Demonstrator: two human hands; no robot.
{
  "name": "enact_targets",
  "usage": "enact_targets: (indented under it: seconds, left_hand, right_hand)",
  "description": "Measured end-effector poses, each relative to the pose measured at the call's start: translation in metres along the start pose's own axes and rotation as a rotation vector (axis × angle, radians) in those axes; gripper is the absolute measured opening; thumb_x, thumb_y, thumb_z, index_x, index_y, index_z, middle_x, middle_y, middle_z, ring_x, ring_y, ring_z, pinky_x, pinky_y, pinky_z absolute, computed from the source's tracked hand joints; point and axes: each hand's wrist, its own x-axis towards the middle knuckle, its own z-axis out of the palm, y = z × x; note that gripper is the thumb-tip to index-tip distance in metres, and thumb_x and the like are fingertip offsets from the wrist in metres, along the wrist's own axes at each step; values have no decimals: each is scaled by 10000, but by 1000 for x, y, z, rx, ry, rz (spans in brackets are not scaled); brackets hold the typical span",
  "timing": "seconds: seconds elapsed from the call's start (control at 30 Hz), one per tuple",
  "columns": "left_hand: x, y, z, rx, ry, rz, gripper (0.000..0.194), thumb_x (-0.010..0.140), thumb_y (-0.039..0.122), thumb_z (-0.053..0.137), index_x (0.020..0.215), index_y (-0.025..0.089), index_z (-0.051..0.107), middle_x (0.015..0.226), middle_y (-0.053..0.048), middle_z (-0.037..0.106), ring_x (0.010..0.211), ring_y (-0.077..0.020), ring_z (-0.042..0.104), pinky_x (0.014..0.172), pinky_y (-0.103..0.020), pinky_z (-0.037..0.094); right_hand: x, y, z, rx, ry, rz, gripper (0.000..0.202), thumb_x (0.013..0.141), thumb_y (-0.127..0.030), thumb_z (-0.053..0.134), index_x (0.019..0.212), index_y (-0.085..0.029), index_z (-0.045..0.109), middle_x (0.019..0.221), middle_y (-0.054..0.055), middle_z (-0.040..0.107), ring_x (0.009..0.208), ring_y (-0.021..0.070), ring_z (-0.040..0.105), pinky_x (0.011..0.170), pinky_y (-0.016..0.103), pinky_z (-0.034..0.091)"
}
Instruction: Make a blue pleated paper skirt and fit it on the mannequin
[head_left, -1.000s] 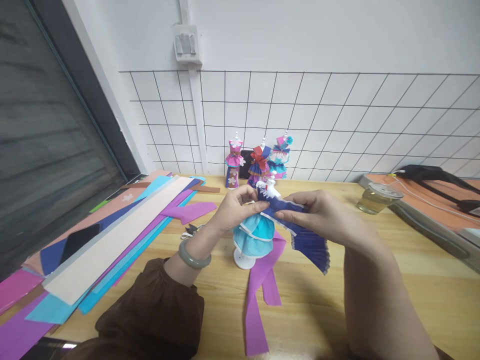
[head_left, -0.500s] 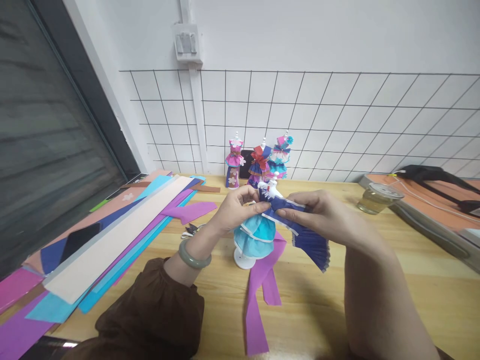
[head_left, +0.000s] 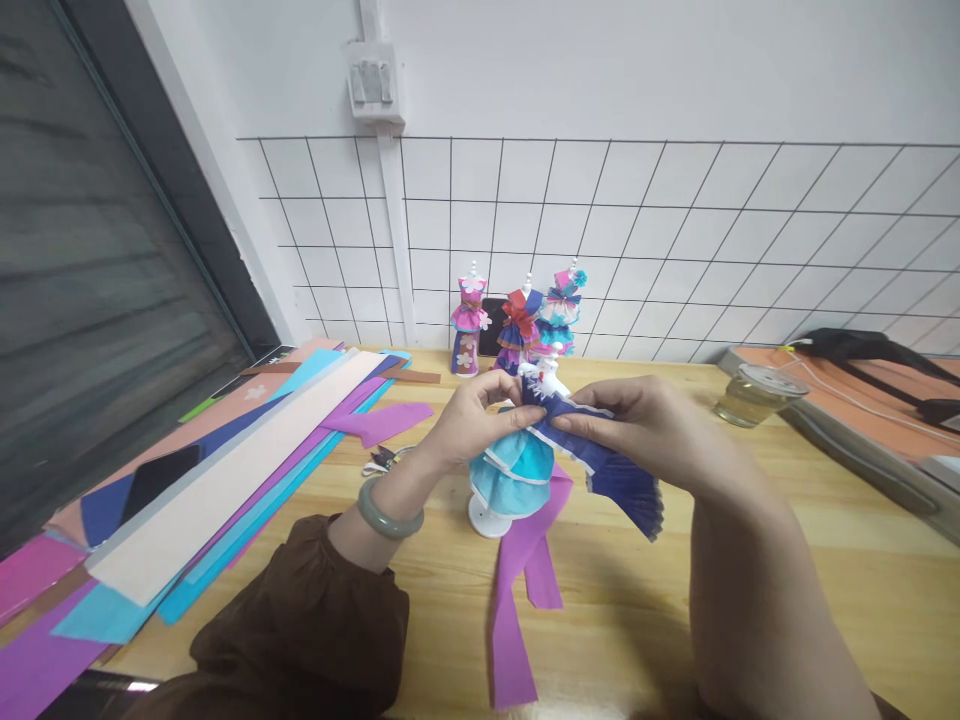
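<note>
A small white mannequin stand (head_left: 487,517) on the wooden table (head_left: 750,560) wears a tiered light-blue paper skirt (head_left: 514,470). My left hand (head_left: 472,420) pinches the left end of a pleated dark-blue paper strip (head_left: 619,480) against the mannequin's upper body. My right hand (head_left: 645,425) grips the same strip a little to the right, and its free end fans out below that hand. The mannequin's top (head_left: 551,365) shows white between my hands.
Three dressed paper mannequins (head_left: 517,320) stand at the back by the wire grid wall. Long coloured paper sheets (head_left: 225,470) lie at the left, purple strips (head_left: 517,580) in front, small scissors (head_left: 381,460) near my left wrist. A cup of yellowish liquid (head_left: 754,395) and an orange board (head_left: 862,400) sit right.
Almost nothing has moved. Both hands and the blue strip have shifted very slightly, the strip's fanned end rising a touch.
</note>
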Motion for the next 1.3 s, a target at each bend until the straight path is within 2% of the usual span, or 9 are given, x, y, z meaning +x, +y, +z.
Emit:
enact_targets:
  seconds: [0.2,0.4,0.63,0.7,0.9,1.07,1.3]
  left_hand:
    - [0,-1,-1,28,-20,22,294,635,328,743,680,153,510,736,14,530,741,-107,491,724,-254,395]
    - [0,-2,0,-8,-52,44,283,630,298,750,689,152,515,747,9,530,755,-110,495,730,-257,401]
    - [-2,4,-1,17,-97,41,256,647,301,738,720,156,541,785,-3,550,780,-115,507,759,-264,397]
    - [-3,7,-1,28,-99,27,268,639,312,743,721,157,541,787,-6,552,784,-119,508,760,-265,396]
    - [-5,11,6,66,-8,-2,329,612,341,758,668,156,492,733,8,515,750,-116,494,720,-255,394]
    - [-6,12,7,85,-28,11,337,607,314,765,671,154,475,736,14,509,766,-112,497,738,-256,394]
    - [-3,8,2,47,-19,-10,335,597,299,771,666,153,478,715,21,515,723,-98,489,695,-243,394]
  right_hand:
    - [0,3,3,121,59,110,286,723,-431,654,746,-163,558,598,16,610,487,122,555,425,228,411]
    - [3,8,6,200,68,61,322,702,-422,683,781,-173,494,656,17,608,527,113,544,431,218,417]
    - [3,10,6,177,80,29,310,727,-406,660,770,-172,460,634,2,544,526,104,514,420,208,395]
    - [3,8,7,164,87,21,296,734,-398,650,772,-175,458,623,-7,530,515,100,503,414,206,386]
    - [1,4,9,83,110,12,237,756,-353,622,774,-187,455,619,-16,513,517,99,485,408,202,366]
    - [0,1,7,64,91,-9,193,767,-298,607,771,-194,445,614,-28,498,520,92,466,419,201,365]
    - [-2,3,1,120,33,-65,252,775,-399,617,853,-177,526,694,19,578,596,129,545,489,239,450]
